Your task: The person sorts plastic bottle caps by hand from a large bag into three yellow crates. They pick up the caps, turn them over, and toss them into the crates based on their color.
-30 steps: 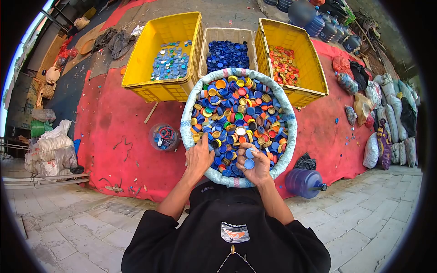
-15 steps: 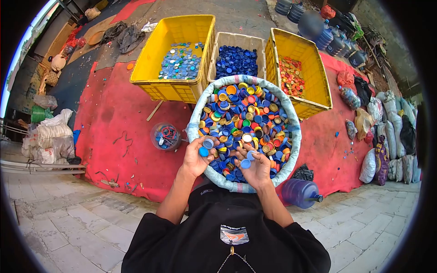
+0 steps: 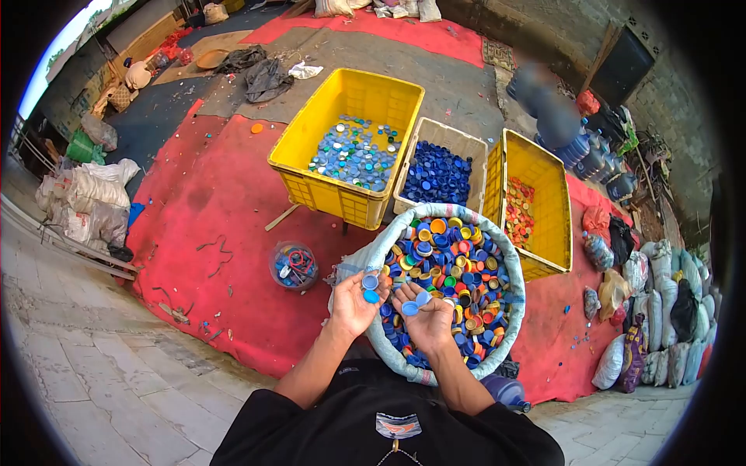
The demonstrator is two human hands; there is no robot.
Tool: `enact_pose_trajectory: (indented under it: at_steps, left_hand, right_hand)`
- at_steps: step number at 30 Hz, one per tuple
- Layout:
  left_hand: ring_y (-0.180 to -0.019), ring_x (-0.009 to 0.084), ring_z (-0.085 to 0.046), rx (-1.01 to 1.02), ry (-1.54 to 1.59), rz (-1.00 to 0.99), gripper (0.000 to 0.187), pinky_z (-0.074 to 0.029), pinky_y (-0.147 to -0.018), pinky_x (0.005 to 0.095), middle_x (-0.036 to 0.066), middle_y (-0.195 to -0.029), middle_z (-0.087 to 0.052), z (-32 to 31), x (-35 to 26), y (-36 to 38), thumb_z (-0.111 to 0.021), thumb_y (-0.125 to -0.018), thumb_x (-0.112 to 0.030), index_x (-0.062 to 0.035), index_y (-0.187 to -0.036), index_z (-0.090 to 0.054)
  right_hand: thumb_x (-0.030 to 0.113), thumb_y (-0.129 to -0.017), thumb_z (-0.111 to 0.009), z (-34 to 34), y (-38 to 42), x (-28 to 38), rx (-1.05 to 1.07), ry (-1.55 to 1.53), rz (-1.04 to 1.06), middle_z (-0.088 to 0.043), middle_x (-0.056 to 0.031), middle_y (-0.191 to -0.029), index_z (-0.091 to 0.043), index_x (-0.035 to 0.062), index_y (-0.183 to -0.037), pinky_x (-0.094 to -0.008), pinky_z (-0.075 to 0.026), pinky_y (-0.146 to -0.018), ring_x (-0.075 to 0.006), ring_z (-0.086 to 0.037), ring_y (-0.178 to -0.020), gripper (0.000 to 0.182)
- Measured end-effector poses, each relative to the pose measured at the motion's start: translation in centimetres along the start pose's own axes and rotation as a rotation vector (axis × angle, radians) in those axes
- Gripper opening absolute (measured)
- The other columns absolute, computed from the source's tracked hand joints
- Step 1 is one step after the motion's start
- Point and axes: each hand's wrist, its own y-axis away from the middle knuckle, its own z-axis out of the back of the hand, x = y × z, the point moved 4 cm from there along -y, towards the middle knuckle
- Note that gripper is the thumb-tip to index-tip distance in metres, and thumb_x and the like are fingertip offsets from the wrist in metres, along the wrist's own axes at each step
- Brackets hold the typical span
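Observation:
My left hand (image 3: pixel 353 309) is turned palm up at the left rim of a round sack, its fingers curled around a pale blue bottle cap (image 3: pixel 371 282) and a brighter blue bottle cap (image 3: pixel 371 297). Close beside it, my right hand (image 3: pixel 430 326) lies palm up over the sack, with light blue bottle caps (image 3: pixel 409 308) held at the fingers and thumb. Beneath and beyond the hands, the sack's rolled pale rim (image 3: pixel 509 256) encloses many mixed bottle caps (image 3: pixel 458 268) in blue, yellow, orange, red and green.
Beyond the sack stand a yellow crate (image 3: pixel 311 182) of light blue and green caps, a whitish crate (image 3: pixel 479 167) of dark blue caps, and another yellow crate (image 3: pixel 552 202) of red-orange caps. A clear tub (image 3: pixel 294 266) sits left; a water jug (image 3: pixel 505 390) lies right.
My view has tilted up and swung left, so the crates and sack appear lower and farther right. Both hands have shifted left relative to the sack and closer together, still holding the caps.

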Motion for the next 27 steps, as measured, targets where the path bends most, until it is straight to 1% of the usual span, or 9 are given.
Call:
enact_pose_trajectory:
  at_steps: [2,5,8,9,11,13,15,20,27]
  left_hand:
    - [-0.096,0.0277,-0.060,-0.043,-0.014,-0.001,0.031,-0.049,-0.090,0.0393,0.017,-0.103,-0.062,-0.8,-2.2,-2.3,-0.048,-0.095,-0.027,0.0006,-0.108,-0.053]
    - [-0.101,0.0307,-0.056,0.059,-0.003,-0.080,0.043,-0.046,-0.096,0.0436,0.018,-0.107,-0.057,-6.8,-8.6,-8.8,-0.050,-0.095,-0.034,0.0054,-0.112,-0.050]
    - [-0.127,0.0371,-0.041,0.061,0.025,-0.248,0.073,-0.032,-0.111,0.0466,0.027,-0.133,-0.043,-13.4,-16.1,-13.2,-0.056,-0.091,-0.043,0.0084,-0.137,-0.031]
    - [-0.136,0.0381,-0.034,-0.072,0.064,-0.282,0.082,-0.026,-0.115,0.0468,0.028,-0.143,-0.035,-14.5,-17.0,-12.9,-0.057,-0.091,-0.044,0.0088,-0.144,-0.022]
    - [-0.142,0.0380,-0.023,-0.069,-0.039,-0.346,0.091,-0.019,-0.117,0.0470,0.029,-0.150,-0.023,-13.2,-17.4,-12.5,-0.058,-0.090,-0.044,0.0076,-0.148,-0.010]
    - [-0.142,0.0371,-0.024,-0.057,-0.159,-0.374,0.092,-0.020,-0.117,0.0465,0.028,-0.151,-0.022,-11.1,-17.0,-12.0,-0.059,-0.090,-0.043,0.0068,-0.149,-0.009]
    - [-0.136,0.0354,-0.035,-0.046,-0.291,-0.365,0.084,-0.027,-0.115,0.0453,0.026,-0.146,-0.032,-6.3,-15.4,-11.5,-0.060,-0.090,-0.041,0.0062,-0.146,-0.020]
    - [-0.093,0.0194,-0.060,-0.081,-0.460,-0.339,0.024,-0.051,-0.089,0.0370,0.007,-0.101,-0.063,0.0,-9.5,-8.8,-0.059,-0.092,-0.021,-0.0039,-0.108,-0.059]
    - [-0.077,0.0074,-0.057,0.033,-0.876,-0.352,0.021,-0.048,-0.071,0.0228,0.003,-0.092,-0.062,-0.8,-1.7,-4.1,-0.066,-0.090,-0.014,-0.0021,-0.105,-0.057]
  right_hand:
    - [0.009,-0.065,-0.048,-2.6,-3.4,0.3,0.015,-0.023,-0.005,-0.035,-0.0269,-0.144,-0.028,-0.0167,-0.136,-0.0473,-0.025,-0.117,-0.0381,-0.027,-0.142,0.078]
    - [0.010,-0.065,-0.046,-11.0,-10.7,3.3,0.181,-0.074,0.078,-0.042,-0.0174,-0.094,-0.039,-0.0005,-0.081,-0.0514,-0.036,-0.109,-0.0335,-0.048,-0.102,0.021]
    - [0.008,-0.065,-0.047,-15.6,-18.3,7.4,0.378,-0.129,0.151,-0.039,-0.0356,-0.124,-0.040,-0.0083,-0.089,-0.0588,-0.022,-0.115,-0.0446,-0.039,-0.121,0.029]
    - [0.007,-0.065,-0.047,-18.3,-15.8,7.9,0.160,-0.068,0.213,-0.015,-0.0413,-0.145,-0.036,-0.0227,-0.106,-0.0578,-0.014,-0.118,-0.0487,-0.018,-0.140,0.052]
    - [0.004,-0.071,-0.048,-15.9,-17.4,9.6,0.296,-0.092,0.203,-0.019,-0.0348,-0.145,-0.040,-0.0050,-0.100,-0.0535,-0.007,-0.119,-0.0456,-0.004,-0.145,0.032]
    - [0.003,-0.073,-0.049,-14.3,-12.6,11.0,0.175,-0.030,0.433,-0.009,-0.0346,-0.151,-0.040,-0.0043,-0.102,-0.0537,-0.012,-0.119,-0.0457,-0.004,-0.145,0.031]
    - [0.002,-0.080,-0.046,-9.0,-10.6,12.8,0.102,0.044,0.584,0.002,-0.0340,-0.154,0.002,-0.0125,-0.147,-0.0530,-0.015,-0.119,-0.0472,-0.002,-0.145,0.083]
    - [0.002,-0.079,-0.048,0.4,-3.6,13.8,-0.039,0.136,0.675,-0.018,-0.0333,-0.150,-0.022,-0.0122,-0.143,-0.0503,-0.030,-0.116,-0.0442,-0.026,-0.140,0.070]
    - [0.001,-0.083,-0.050,7.4,2.9,10.3,-0.290,0.425,0.694,-0.052,-0.0235,-0.127,-0.042,-0.0088,-0.132,-0.0390,-0.048,-0.100,-0.0299,-0.057,-0.115,0.050]
